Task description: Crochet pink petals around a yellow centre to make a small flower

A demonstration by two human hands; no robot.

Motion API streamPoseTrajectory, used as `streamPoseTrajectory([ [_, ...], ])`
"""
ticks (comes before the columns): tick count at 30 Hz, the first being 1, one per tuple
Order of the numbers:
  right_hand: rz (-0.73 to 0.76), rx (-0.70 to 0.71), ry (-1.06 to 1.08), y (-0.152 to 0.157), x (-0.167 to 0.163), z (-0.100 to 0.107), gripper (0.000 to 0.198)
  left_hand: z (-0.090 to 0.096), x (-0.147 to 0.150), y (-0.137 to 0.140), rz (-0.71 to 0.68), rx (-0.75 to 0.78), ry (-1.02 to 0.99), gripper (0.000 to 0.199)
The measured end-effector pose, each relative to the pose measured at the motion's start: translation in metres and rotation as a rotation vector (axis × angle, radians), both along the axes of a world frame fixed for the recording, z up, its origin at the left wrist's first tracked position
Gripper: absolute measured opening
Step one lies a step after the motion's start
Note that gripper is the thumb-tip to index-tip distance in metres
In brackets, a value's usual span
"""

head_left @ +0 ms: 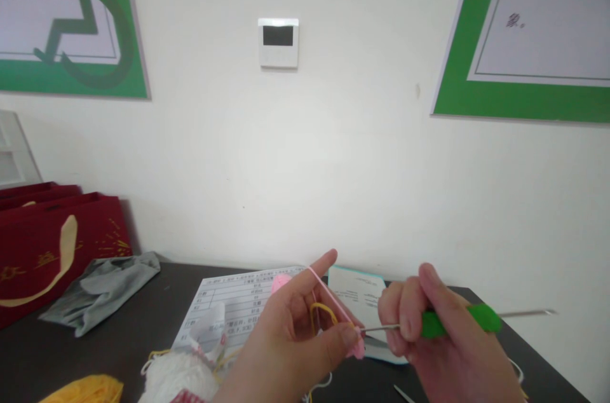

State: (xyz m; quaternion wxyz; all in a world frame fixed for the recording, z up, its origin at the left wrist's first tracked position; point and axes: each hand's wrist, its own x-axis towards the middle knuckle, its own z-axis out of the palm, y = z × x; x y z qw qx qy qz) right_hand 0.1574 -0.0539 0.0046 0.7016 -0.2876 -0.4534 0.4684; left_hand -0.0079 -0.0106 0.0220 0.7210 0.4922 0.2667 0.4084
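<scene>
My left hand (305, 327) pinches a small pink crochet piece (357, 347) between thumb and fingers, its index finger raised. A strand of pink yarn (328, 293) runs over that finger down to the piece, and a loop of yellow yarn (324, 306) shows beside it. My right hand (438, 327) is closed round the green handle of a crochet hook (483, 317). The hook's thin metal shaft points left, and its tip meets the pink piece at my left thumb. A second metal end sticks out of the handle to the right. More pink material shows behind my left hand.
On the dark table (143, 307) lie a printed sheet (223, 295), a teal-edged card (355, 282), a white yarn ball (178, 377), yellow yarn (88, 390) and a grey cloth (102, 288). Red gift bags (95, 225) stand at left. A white wall (305, 187) rises behind the table.
</scene>
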Motion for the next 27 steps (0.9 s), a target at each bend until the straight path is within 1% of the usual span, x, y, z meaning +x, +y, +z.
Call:
streamPoseTrajectory([
  [4, 0.145, -0.217, 0.199, 0.009, -0.003, 0.001, 0.047, -0.004, -0.001, 0.005, -0.114, -0.082, -0.049, 0.09],
  [6, 0.216, -0.28, 0.28, 0.014, -0.005, -0.001, 0.046, -0.007, -0.001, 0.007, -0.152, -0.119, -0.084, 0.089],
  [8, 0.271, -0.312, 0.34, 0.017, -0.006, -0.004, 0.045, -0.009, 0.001, 0.008, -0.164, -0.145, -0.125, 0.083],
  [12, 0.332, -0.327, 0.411, 0.017, -0.01, -0.009, 0.044, -0.012, 0.004, 0.007, -0.189, -0.187, -0.206, 0.059],
  [14, 0.337, -0.331, 0.422, 0.016, -0.011, -0.01, 0.044, -0.011, 0.005, 0.006, -0.202, -0.216, -0.246, 0.051],
  [16, 0.311, -0.331, 0.417, 0.013, -0.013, -0.01, 0.042, -0.01, 0.005, 0.005, -0.218, -0.247, -0.272, 0.049],
  [19, 0.224, -0.268, 0.368, 0.009, -0.014, -0.008, 0.042, -0.009, 0.003, 0.004, -0.266, -0.32, -0.272, 0.048],
  [24, 0.06, -0.02, 0.117, -0.001, -0.011, -0.002, 0.047, -0.007, 0.0, 0.004, -0.359, -0.495, -0.306, 0.04],
  [27, -0.041, 0.129, -0.029, -0.006, -0.006, 0.0, 0.047, -0.005, 0.001, 0.005, -0.416, -0.55, -0.3, 0.033],
])
